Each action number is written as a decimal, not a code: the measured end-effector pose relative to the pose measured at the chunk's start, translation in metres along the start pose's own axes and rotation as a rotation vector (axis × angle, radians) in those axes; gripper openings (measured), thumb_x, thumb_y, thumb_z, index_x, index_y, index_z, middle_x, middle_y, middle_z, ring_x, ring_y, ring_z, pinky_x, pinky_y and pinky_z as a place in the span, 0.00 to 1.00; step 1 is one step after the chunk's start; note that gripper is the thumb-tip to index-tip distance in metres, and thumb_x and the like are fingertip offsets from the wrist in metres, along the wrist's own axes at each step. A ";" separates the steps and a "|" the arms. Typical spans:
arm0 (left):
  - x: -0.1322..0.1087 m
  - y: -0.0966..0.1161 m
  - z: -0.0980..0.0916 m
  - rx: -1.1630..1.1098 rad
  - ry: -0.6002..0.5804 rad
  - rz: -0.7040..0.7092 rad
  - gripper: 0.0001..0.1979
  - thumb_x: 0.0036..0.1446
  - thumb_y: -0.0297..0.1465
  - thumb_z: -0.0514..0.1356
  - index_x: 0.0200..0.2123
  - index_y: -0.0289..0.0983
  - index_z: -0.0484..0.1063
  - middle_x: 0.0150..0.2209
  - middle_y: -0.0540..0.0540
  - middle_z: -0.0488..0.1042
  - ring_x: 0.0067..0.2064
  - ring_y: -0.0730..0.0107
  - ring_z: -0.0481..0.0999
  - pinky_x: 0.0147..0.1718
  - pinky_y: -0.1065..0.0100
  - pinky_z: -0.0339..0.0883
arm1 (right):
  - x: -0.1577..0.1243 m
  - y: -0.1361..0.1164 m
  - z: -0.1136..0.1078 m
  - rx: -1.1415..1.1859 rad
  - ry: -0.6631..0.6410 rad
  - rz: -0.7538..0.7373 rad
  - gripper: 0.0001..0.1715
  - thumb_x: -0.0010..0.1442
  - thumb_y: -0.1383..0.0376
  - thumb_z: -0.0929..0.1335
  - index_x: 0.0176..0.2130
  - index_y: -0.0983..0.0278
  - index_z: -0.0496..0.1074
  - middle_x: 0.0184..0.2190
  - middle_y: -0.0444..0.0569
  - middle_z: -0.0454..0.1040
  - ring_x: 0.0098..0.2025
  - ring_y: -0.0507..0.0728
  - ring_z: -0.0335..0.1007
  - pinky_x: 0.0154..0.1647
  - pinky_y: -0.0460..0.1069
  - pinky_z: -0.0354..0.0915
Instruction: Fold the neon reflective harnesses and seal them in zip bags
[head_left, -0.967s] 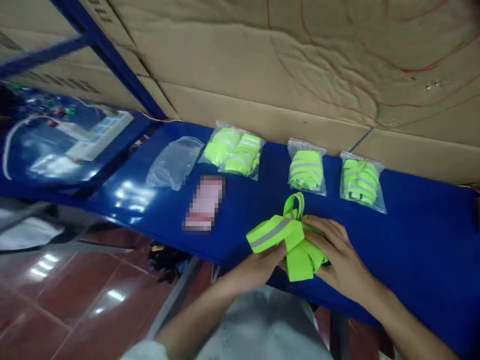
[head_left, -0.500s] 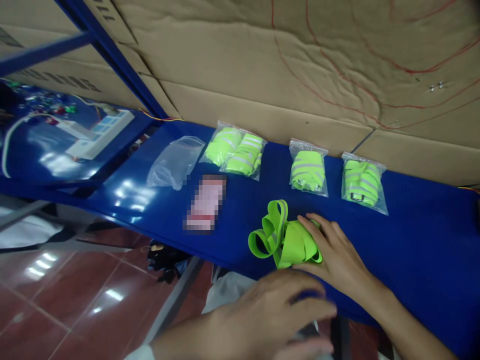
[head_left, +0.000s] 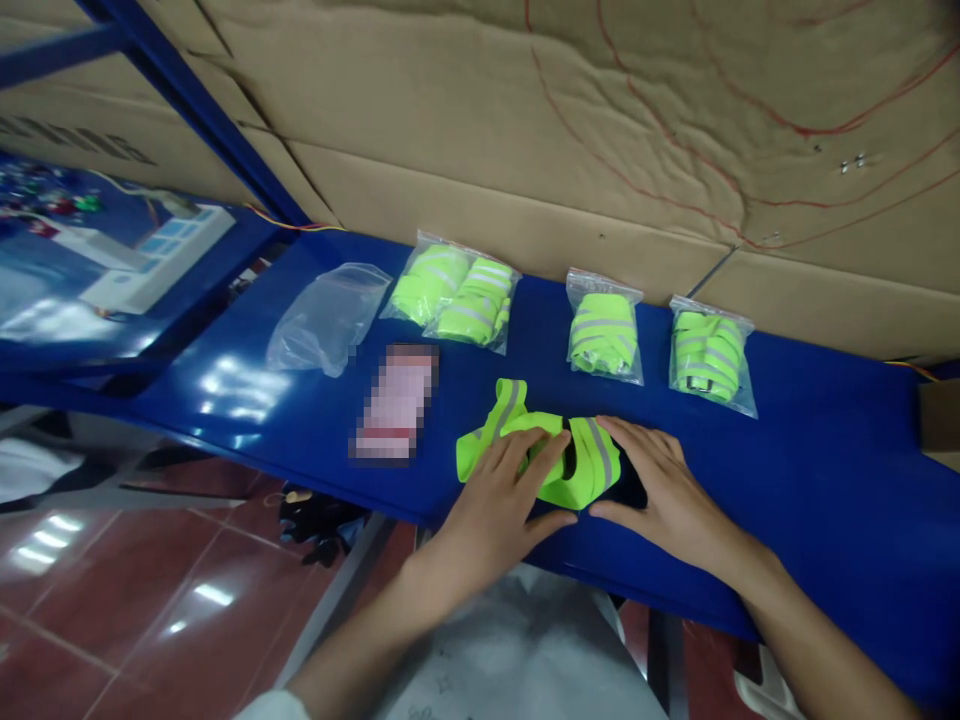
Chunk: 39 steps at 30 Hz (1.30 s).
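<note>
A bright yellow-green reflective strap (head_left: pixel 592 465) with grey stripes lies loosely bunched near the front edge of the blue table. My left hand (head_left: pixel 499 490) reaches over its left part, fingers on the loops and thumb along the front side. At the right end of the bunch, my right hand (head_left: pixel 664 490) is curved in a C, with fingertips at the back edge and thumb at the front. Both hands hold the strap between them. A loose loop sticks up behind my left hand, whose fingers hide part of the bunch.
Along the cardboard wall (head_left: pixel 450 170) lie clear bags of similar straps: a left pair (head_left: pixel 472 310), a middle bag (head_left: pixel 604 335) and a right bag (head_left: pixel 712 355). An unfilled clear bag (head_left: pixel 326 320) and a blurred-out phone-like rectangle (head_left: pixel 396 405) lie left. A power strip (head_left: pixel 169 260) is farther left.
My left hand has moved from in front of the table up onto the strap. The bunch has been turned, now showing its grey stripe on the right. The view has shifted slightly.
</note>
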<state>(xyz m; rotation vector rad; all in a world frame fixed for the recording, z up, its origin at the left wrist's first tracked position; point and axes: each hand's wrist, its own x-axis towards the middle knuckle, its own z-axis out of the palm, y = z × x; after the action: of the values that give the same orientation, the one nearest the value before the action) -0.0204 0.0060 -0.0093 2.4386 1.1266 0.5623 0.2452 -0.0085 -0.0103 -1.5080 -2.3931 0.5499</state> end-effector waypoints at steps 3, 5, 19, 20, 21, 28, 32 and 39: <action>0.000 0.000 -0.004 -0.079 0.023 -0.040 0.41 0.64 0.48 0.63 0.72 0.42 0.50 0.67 0.33 0.60 0.63 0.52 0.69 0.57 0.52 0.72 | 0.001 -0.003 0.002 0.070 0.013 0.011 0.55 0.63 0.44 0.71 0.75 0.52 0.42 0.72 0.55 0.58 0.72 0.68 0.56 0.67 0.65 0.60; 0.001 0.001 -0.008 -0.071 0.056 -0.063 0.41 0.64 0.46 0.63 0.73 0.42 0.48 0.71 0.32 0.53 0.61 0.54 0.71 0.55 0.55 0.73 | 0.002 -0.006 0.005 0.109 0.021 0.043 0.55 0.63 0.44 0.72 0.74 0.51 0.42 0.72 0.55 0.56 0.73 0.69 0.55 0.68 0.65 0.60; 0.012 -0.009 -0.030 0.062 -0.114 -0.107 0.37 0.59 0.39 0.69 0.68 0.43 0.60 0.61 0.41 0.72 0.63 0.49 0.70 0.58 0.47 0.65 | 0.001 -0.010 0.005 0.050 0.315 -0.130 0.21 0.63 0.77 0.64 0.52 0.57 0.68 0.47 0.50 0.73 0.50 0.61 0.70 0.49 0.56 0.62; 0.013 -0.010 -0.029 0.006 -0.088 -0.124 0.32 0.61 0.36 0.68 0.65 0.44 0.62 0.60 0.42 0.72 0.62 0.51 0.70 0.58 0.49 0.66 | 0.000 -0.009 0.003 0.012 0.368 -0.170 0.21 0.63 0.78 0.63 0.50 0.57 0.68 0.46 0.49 0.73 0.49 0.60 0.70 0.48 0.55 0.62; 0.012 -0.011 -0.028 -0.065 -0.052 -0.138 0.28 0.62 0.32 0.66 0.63 0.45 0.64 0.59 0.43 0.72 0.62 0.53 0.71 0.58 0.51 0.67 | 0.000 -0.007 0.001 -0.023 0.410 -0.203 0.21 0.63 0.78 0.63 0.49 0.57 0.69 0.45 0.49 0.73 0.48 0.60 0.70 0.48 0.55 0.61; 0.007 -0.016 -0.020 -0.324 0.307 -0.239 0.25 0.54 0.16 0.59 0.53 0.43 0.68 0.52 0.46 0.73 0.54 0.66 0.76 0.49 0.68 0.71 | -0.005 0.001 -0.026 -0.110 0.279 -0.057 0.13 0.68 0.64 0.68 0.53 0.57 0.73 0.64 0.56 0.64 0.65 0.69 0.63 0.60 0.64 0.59; 0.005 -0.011 -0.012 -0.188 0.344 -0.120 0.32 0.49 0.12 0.54 0.55 0.42 0.67 0.54 0.44 0.72 0.57 0.64 0.75 0.50 0.68 0.72 | -0.006 -0.015 -0.029 0.072 0.336 -0.159 0.24 0.69 0.57 0.68 0.62 0.56 0.67 0.68 0.57 0.61 0.69 0.69 0.60 0.65 0.64 0.59; 0.004 -0.004 0.001 -0.098 0.412 0.046 0.32 0.46 0.09 0.51 0.50 0.42 0.70 0.52 0.45 0.77 0.53 0.66 0.79 0.48 0.68 0.73 | 0.000 -0.033 -0.015 -0.185 0.281 -0.332 0.20 0.71 0.58 0.68 0.60 0.60 0.69 0.53 0.51 0.80 0.53 0.60 0.76 0.61 0.60 0.54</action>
<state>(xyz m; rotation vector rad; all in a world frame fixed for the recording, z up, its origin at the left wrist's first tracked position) -0.0201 0.0112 -0.0113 2.3292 1.1616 1.1466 0.2250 -0.0188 0.0178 -1.1234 -2.4426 0.0408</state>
